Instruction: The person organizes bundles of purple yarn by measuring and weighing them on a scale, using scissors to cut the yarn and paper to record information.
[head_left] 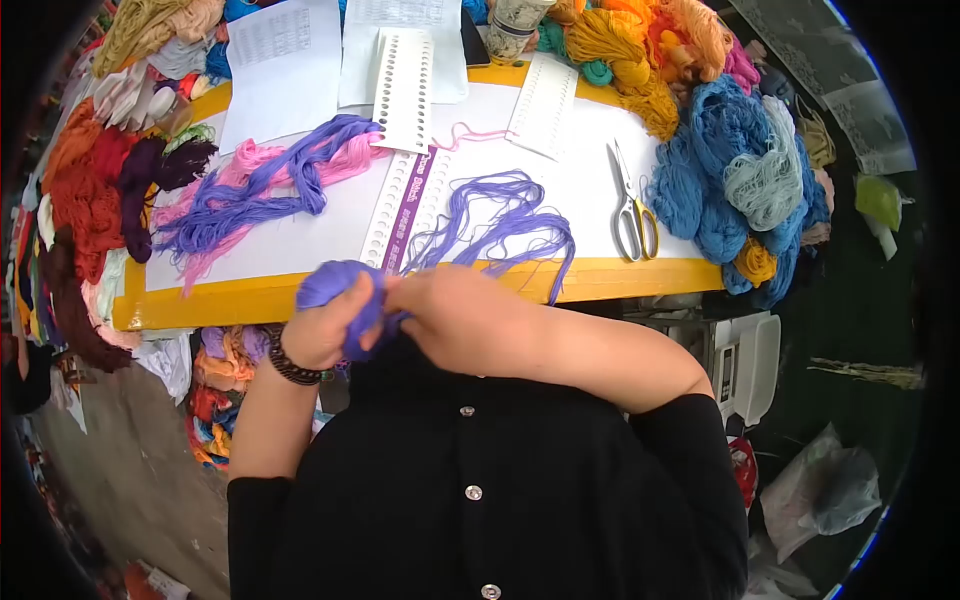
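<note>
My left hand [318, 332], with a dark beaded bracelet at the wrist, is closed around a wound bundle of purple thread [335, 282] at the table's front edge. Right beside it, my right hand [455, 312] pinches part of the same thread; its fingertips are partly hidden. Loose purple strands [500, 225] trail over the tabletop above my right hand. Under them lies a white card strip with a purple printed band [410, 210] and rows of holes. Further left, a purple skein [270, 185] rests over a pink skein [350, 155].
Scissors [625, 205] lie on the right of the yellow-edged table [650, 277]. Punched white cards [404, 90] and printed sheets [280, 70] are at the back. Blue skeins [725, 125] pile up at right, red ones [80, 200] at left. A cup [510, 30] stands behind.
</note>
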